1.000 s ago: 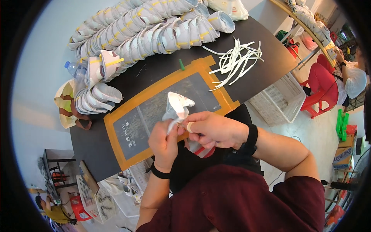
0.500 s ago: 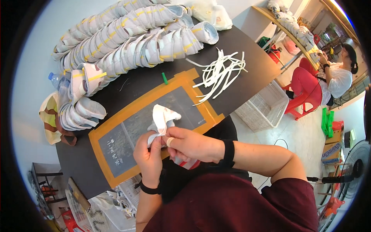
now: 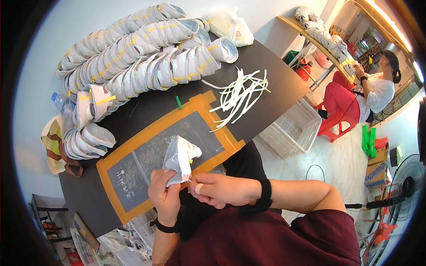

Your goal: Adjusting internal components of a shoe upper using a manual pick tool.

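A pale grey and white shoe upper (image 3: 178,157) stands up from my left hand (image 3: 164,193), which is closed on its lower edge. Right beside it, my right hand (image 3: 225,190) is closed in a pinch at the same edge; a thin pale bit shows at its fingertips, too small to name. Both hands are over the near edge of a dark panel (image 3: 137,170) framed in tan tape. Beyond it lie a loose heap of white strips (image 3: 239,95) and a small tool with a green handle (image 3: 178,102).
Long rows of nested shoe uppers (image 3: 146,73) fill the back left of the dark table (image 3: 284,80). A plastic bottle (image 3: 57,99) and a white bag (image 3: 230,27) stand there too. At right are a white crate (image 3: 290,128), a seated person (image 3: 377,91) and a fan (image 3: 406,188).
The view has shifted slightly. The shoe upper has turned, showing more of its grey inner side. My right hand has moved a little away from the left, and the red-and-white piece below it no longer shows.
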`<act>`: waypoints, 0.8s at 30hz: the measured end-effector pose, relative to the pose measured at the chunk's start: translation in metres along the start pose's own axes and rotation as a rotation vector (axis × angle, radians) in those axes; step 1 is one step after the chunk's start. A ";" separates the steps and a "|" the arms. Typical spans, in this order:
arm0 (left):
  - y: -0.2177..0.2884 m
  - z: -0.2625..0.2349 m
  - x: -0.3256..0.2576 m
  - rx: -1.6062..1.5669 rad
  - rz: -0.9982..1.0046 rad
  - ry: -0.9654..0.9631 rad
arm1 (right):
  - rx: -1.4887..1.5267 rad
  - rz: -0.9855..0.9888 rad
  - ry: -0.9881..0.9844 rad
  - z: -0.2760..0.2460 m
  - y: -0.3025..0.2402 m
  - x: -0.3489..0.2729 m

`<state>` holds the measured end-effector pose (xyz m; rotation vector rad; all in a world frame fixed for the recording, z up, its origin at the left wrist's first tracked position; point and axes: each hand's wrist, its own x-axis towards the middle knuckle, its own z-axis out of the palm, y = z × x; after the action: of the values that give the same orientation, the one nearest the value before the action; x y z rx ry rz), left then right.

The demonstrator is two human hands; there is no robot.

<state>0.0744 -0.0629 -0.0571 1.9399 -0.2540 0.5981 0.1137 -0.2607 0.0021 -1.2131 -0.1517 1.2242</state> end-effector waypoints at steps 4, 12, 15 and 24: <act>-0.001 0.007 0.012 -0.457 -0.422 0.423 | -1.047 -0.135 0.133 -0.003 0.029 -0.023; -0.003 0.000 0.010 -0.545 -0.432 0.301 | -0.918 -0.461 0.616 -0.063 -0.022 -0.055; -0.003 -0.002 0.011 -0.618 -0.450 0.276 | -1.135 -0.583 0.742 -0.093 -0.034 -0.049; -0.008 -0.005 0.011 -0.657 -0.444 0.274 | -1.505 -0.522 0.733 -0.103 -0.035 0.002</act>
<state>0.0858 -0.0544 -0.0561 1.2061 0.1437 0.4062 0.2045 -0.3175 -0.0151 -2.5807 -0.8678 -0.0534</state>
